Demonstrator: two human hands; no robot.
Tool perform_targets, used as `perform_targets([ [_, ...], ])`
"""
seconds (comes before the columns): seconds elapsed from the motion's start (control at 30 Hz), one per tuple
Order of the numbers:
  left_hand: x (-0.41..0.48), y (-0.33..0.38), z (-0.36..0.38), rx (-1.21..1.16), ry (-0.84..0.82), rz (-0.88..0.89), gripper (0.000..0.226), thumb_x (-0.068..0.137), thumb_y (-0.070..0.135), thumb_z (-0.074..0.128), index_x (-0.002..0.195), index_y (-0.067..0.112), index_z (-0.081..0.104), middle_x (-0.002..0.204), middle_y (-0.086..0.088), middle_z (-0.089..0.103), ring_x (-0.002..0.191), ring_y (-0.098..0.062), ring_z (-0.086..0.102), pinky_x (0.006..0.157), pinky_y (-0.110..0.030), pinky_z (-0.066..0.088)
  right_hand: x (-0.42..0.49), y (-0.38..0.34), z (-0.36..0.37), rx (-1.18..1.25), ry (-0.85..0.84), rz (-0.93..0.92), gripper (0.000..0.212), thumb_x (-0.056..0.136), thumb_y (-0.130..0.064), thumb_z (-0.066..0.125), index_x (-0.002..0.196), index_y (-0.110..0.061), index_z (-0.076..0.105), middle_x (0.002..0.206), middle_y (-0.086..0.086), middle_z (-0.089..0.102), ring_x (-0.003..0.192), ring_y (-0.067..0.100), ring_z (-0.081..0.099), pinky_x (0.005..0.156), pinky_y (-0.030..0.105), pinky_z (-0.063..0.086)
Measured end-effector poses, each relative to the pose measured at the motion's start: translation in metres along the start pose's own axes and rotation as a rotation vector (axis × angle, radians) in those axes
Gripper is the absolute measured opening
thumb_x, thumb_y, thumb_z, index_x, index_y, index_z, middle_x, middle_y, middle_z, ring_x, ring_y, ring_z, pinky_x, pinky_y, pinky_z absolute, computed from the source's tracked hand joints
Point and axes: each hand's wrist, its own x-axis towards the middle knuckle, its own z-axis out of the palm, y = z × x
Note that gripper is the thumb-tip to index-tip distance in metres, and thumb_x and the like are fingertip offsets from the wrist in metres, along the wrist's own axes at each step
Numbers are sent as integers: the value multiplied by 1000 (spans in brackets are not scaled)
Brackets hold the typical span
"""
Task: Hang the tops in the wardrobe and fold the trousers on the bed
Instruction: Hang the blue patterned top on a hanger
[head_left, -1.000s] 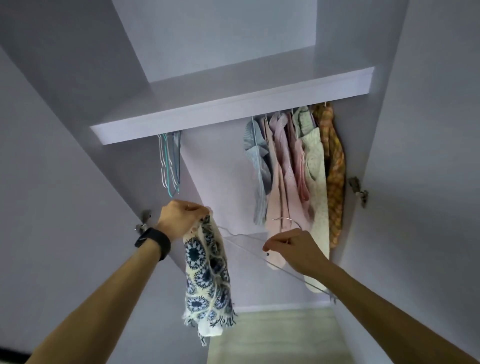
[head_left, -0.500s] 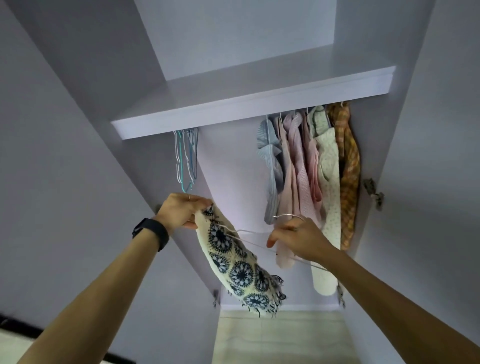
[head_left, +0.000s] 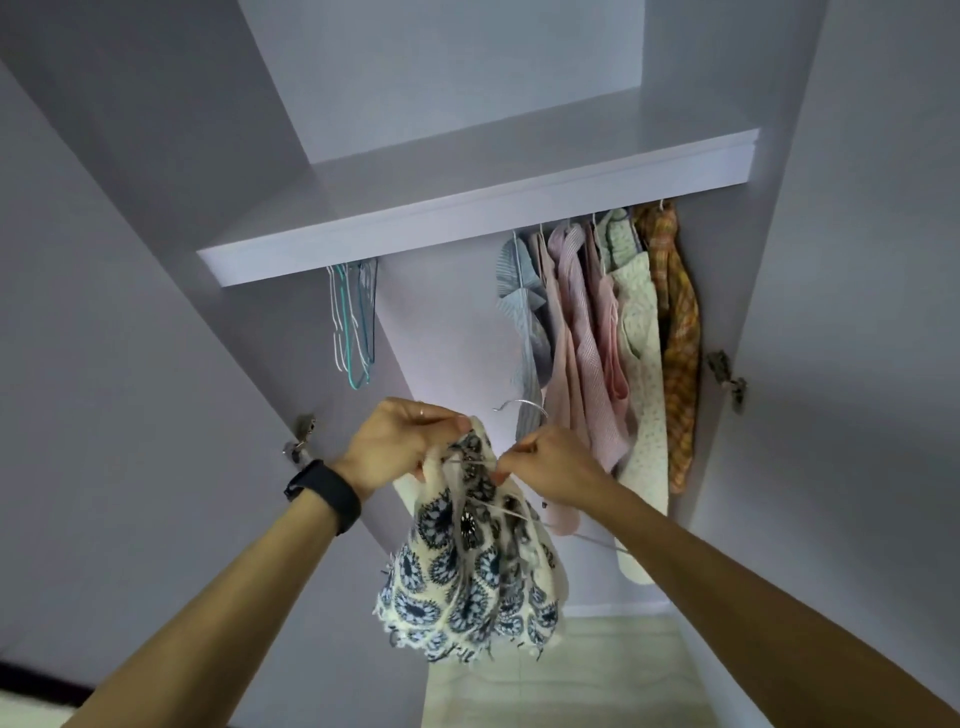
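While the view tilts up into the open wardrobe (head_left: 779, 467), both hands meet just below the middle of the frame. The left hand (head_left: 400, 441), at about seven o'clock from centre, has its fingers curled round the bunched upper edge of a cream top (head_left: 467, 582) patterned with dark blue rounds. The right hand (head_left: 550, 462), at about five o'clock, pinches the thin wire of a hanger (head_left: 524, 405) with fingers and thumb drawn tight. The hanger's hook curves up just above that hand, and one wire arm runs off toward four o'clock, below the forearm. Another part of the wire crosses the cloth between the two hands.

The top hangs from the hands toward six o'clock, its fringed hem blurred, in front of the wardrobe's pale floor (head_left: 571, 675).

At twelve o'clock a white shelf (head_left: 311, 244) spans the wardrobe. Under it, at about two to three o'clock, a row of hung tops (head_left: 597, 338) is packed close: blue striped, pinks, a pale speckled one, and an orange check at the far right. At about nine o'clock a cluster of bare hangers (head_left: 353, 327), white and teal, hangs well apart from them.

A black wristband (head_left: 324, 493) sits on the left wrist; any writing on it is too dark to read. Metal hinges show at three o'clock (head_left: 727, 374) and eight o'clock (head_left: 301, 436).
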Motion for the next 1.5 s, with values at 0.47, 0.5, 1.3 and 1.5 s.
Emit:
perform_targets([
  [0.47, 11, 18, 11, 917, 219, 597, 26, 97, 43, 59, 114, 28, 73, 100, 5, 73, 91, -26, 69, 85, -42, 51, 11, -19, -34, 219, 167, -182, 8, 77, -27, 73, 72, -24, 79, 74, 10, 72, 70, 28, 63, 65, 38, 46],
  [0.5, 14, 21, 14, 913, 222, 581, 27, 100, 41, 56, 117, 26, 70, 104, 3, 71, 92, -28, 68, 78, -41, 54, 11, -16, -38, 221, 214, -179, 7, 79, -29, 76, 81, -23, 78, 79, 8, 72, 69, 24, 65, 63, 34, 48],
  [1.3, -13, 23, -70, 712, 681, 400, 8, 104, 39, 42, 105, 31, 43, 81, -6, 61, 73, -38, 58, 60, -44, 49, 66, 53, 3, -449, 468, -144, 10, 95, -18, 56, 96, -26, 49, 60, -13, 50, 50, 8, 48, 44, 21, 29],
  [1.5, -35, -5, -102, 761, 750, 529, 14, 104, 39, 38, 105, 27, 46, 71, 12, 47, 62, -29, 56, 51, -30, 38, 91, 30, -77, 106, 304, -84, 19, 82, -9, 81, 84, -19, 66, 77, -4, 65, 77, 18, 59, 66, 22, 46],
])
